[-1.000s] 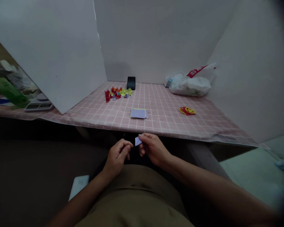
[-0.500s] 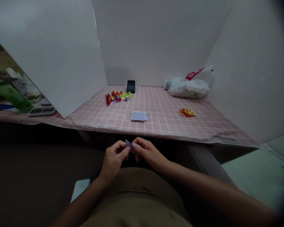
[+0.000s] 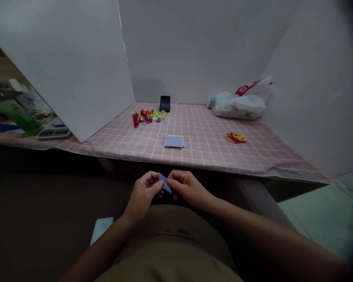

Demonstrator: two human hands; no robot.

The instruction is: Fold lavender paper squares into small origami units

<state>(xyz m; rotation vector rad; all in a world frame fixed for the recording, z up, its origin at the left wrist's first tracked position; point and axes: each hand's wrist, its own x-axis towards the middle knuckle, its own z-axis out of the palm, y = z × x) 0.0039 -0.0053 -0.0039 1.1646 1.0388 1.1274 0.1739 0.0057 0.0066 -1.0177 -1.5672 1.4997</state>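
Note:
Between my two hands is a small piece of folded purple paper, held above my lap in front of the table edge. My left hand pinches its left end between thumb and fingers. On the other end, my right hand grips the paper with thumb and forefinger. A small stack of square paper sheets, purple on top with yellow showing at the edges, lies on the table beyond my hands. Farther back to the left sits a cluster of small folded paper pieces in red, orange, yellow and purple.
A dark phone-like slab leans against the back panel. Red and yellow cut-out shapes lie at right, before a white plastic bag. At left are a scale and a green bottle. White panels surround the pink checked table.
The purple paper has turned between my fingers and shows more of its flat face. Both hands still hold it. The view has shifted slightly.

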